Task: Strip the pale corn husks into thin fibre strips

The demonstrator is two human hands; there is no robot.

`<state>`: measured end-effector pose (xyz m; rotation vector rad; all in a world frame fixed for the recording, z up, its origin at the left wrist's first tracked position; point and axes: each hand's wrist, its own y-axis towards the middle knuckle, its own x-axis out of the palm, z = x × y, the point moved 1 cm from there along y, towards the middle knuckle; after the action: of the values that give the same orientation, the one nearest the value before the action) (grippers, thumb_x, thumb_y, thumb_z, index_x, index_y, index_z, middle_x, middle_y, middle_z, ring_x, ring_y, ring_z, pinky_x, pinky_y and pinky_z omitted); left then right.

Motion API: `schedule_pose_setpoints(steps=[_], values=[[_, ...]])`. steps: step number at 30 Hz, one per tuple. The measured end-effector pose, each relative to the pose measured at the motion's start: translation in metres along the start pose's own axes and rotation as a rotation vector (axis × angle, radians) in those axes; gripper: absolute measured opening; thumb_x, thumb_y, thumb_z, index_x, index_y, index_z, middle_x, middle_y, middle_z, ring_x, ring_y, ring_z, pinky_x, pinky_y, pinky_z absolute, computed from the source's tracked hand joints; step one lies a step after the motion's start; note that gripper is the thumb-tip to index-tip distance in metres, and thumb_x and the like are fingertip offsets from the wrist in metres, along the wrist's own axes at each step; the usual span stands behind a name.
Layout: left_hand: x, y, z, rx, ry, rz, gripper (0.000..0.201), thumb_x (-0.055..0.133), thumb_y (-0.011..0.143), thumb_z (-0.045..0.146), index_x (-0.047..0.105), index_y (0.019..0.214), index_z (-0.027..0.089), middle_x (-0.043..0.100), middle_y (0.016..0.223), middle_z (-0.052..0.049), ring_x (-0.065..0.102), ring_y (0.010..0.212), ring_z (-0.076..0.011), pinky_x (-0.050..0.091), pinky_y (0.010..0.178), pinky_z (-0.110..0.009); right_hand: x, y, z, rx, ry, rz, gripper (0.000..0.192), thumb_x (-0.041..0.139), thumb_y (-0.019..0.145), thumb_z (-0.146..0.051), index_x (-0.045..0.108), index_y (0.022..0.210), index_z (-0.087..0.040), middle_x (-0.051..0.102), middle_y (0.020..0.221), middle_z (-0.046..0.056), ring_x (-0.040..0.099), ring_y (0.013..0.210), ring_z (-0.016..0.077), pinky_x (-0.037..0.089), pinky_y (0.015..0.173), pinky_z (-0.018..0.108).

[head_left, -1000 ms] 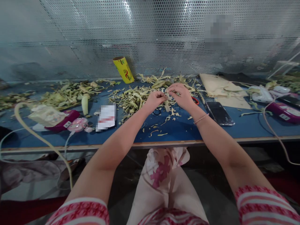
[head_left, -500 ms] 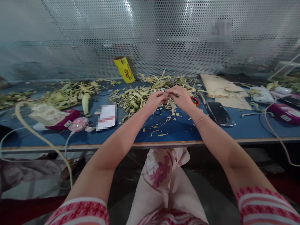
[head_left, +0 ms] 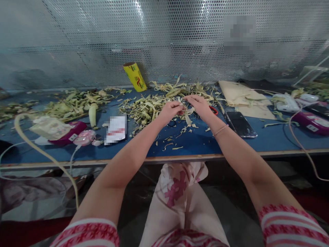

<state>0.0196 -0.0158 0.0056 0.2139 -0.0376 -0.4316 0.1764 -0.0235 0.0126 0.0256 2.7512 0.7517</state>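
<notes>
My left hand [head_left: 171, 111] is over the pile of dry pale-green plant pieces [head_left: 144, 108], its thumb and fingers pinched together. What lies between those fingertips is too small to name. A short gap to the right, my right hand [head_left: 199, 104] hovers with its fingers stretched toward the left hand; nothing shows in them. Pale shreds [head_left: 189, 118] lie under and between the hands. Behind my right wrist a red loop [head_left: 213, 110], like a scissor handle, is partly hidden. A thin dark ring [head_left: 171, 122] rests below my left hand.
A yellow tube [head_left: 135, 77] leans against the perforated metal panel [head_left: 177, 44]. To the right are a phone [head_left: 240, 124], brown paper [head_left: 239, 96] and a purple device [head_left: 313, 122]. To the left are a white card [head_left: 115, 129], a pink gadget [head_left: 84, 137], another plant heap [head_left: 74, 104] and cables.
My hands have parted slightly: fingertips that met over the pile are now a little apart. The right hand's fingers have straightened, while the left stays pinched.
</notes>
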Motion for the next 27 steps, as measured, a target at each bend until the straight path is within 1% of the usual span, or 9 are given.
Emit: schedule_pose_setpoints(steps=[2,5,7,9,11,13,19,23,27], values=[[0.000,0.000,-0.002,0.015,0.012,-0.069,0.008,0.063,0.071,0.018,0.062,0.065,0.012,0.063,0.066,-0.001,0.057,0.059,-0.0066,0.049,0.065,-0.022,0.003,-0.001,0.002,0.101,0.096,-0.042,0.027,0.056,0.083,-0.043,0.067,0.078,-0.019,0.066,0.089,0.004,0.058,0.091,0.0175,0.044,0.084,0.031],[0.001,-0.002,-0.002,0.051,0.044,-0.147,0.008,0.065,0.070,0.019,0.063,0.066,0.012,0.062,0.064,0.000,0.058,0.060,-0.0069,0.049,0.065,-0.023,0.009,-0.004,0.000,0.241,0.222,-0.121,0.028,0.059,0.082,-0.040,0.060,0.066,-0.018,0.057,0.069,0.000,0.051,0.071,0.0126,0.042,0.070,0.027],[0.002,-0.003,-0.001,0.043,0.058,-0.157,0.009,0.066,0.069,0.019,0.061,0.065,0.012,0.061,0.062,0.000,0.057,0.060,-0.0069,0.048,0.065,-0.023,0.012,-0.006,-0.003,0.294,0.286,-0.144,0.026,0.062,0.080,-0.039,0.057,0.065,-0.018,0.052,0.064,-0.002,0.047,0.064,0.0106,0.040,0.064,0.025],[0.003,-0.005,0.002,0.023,0.063,-0.149,0.010,0.066,0.068,0.018,0.060,0.063,0.012,0.060,0.060,0.001,0.057,0.059,-0.0071,0.048,0.065,-0.023,0.013,-0.007,-0.006,0.315,0.341,-0.145,0.022,0.066,0.077,-0.039,0.061,0.072,-0.018,0.055,0.068,-0.002,0.048,0.065,0.0103,0.041,0.063,0.025],[0.005,-0.006,0.003,0.003,0.051,-0.135,0.008,0.065,0.068,0.016,0.060,0.063,0.012,0.060,0.059,0.000,0.057,0.058,-0.0074,0.048,0.064,-0.023,0.012,-0.008,-0.008,0.321,0.392,-0.148,0.023,0.068,0.075,-0.040,0.064,0.080,-0.018,0.060,0.076,-0.001,0.052,0.068,0.0109,0.043,0.064,0.025],[0.006,-0.006,0.004,-0.021,0.009,-0.111,0.005,0.064,0.068,0.013,0.061,0.065,0.012,0.061,0.059,0.000,0.057,0.057,-0.0074,0.048,0.064,-0.023,0.011,-0.008,-0.009,0.311,0.437,-0.156,0.025,0.069,0.074,-0.042,0.064,0.082,-0.019,0.061,0.079,0.000,0.053,0.069,0.0111,0.044,0.064,0.025],[0.004,-0.004,0.005,-0.077,-0.111,-0.039,0.007,0.062,0.067,0.008,0.057,0.064,0.012,0.058,0.060,0.001,0.057,0.055,-0.0068,0.047,0.062,-0.023,0.008,-0.008,-0.010,0.250,0.490,-0.164,0.025,0.073,0.069,-0.039,0.060,0.073,-0.019,0.059,0.074,-0.002,0.053,0.069,0.0099,0.044,0.065,0.024],[0.003,-0.004,0.008,-0.097,-0.118,0.000,0.010,0.060,0.068,0.006,0.054,0.064,0.013,0.056,0.059,0.002,0.056,0.055,-0.0064,0.047,0.061,-0.022,0.006,-0.006,-0.010,0.221,0.397,-0.159,0.025,0.073,0.066,-0.038,0.059,0.067,-0.017,0.059,0.070,-0.001,0.051,0.067,0.0100,0.042,0.064,0.025],[0.002,-0.004,0.011,-0.114,-0.113,0.033,0.012,0.063,0.070,0.007,0.053,0.066,0.013,0.057,0.062,0.001,0.056,0.057,-0.0061,0.047,0.063,-0.022,0.004,-0.005,-0.009,0.154,0.239,-0.182,0.024,0.072,0.067,-0.038,0.062,0.068,-0.017,0.061,0.070,0.000,0.052,0.068,0.0110,0.043,0.068,0.027]])
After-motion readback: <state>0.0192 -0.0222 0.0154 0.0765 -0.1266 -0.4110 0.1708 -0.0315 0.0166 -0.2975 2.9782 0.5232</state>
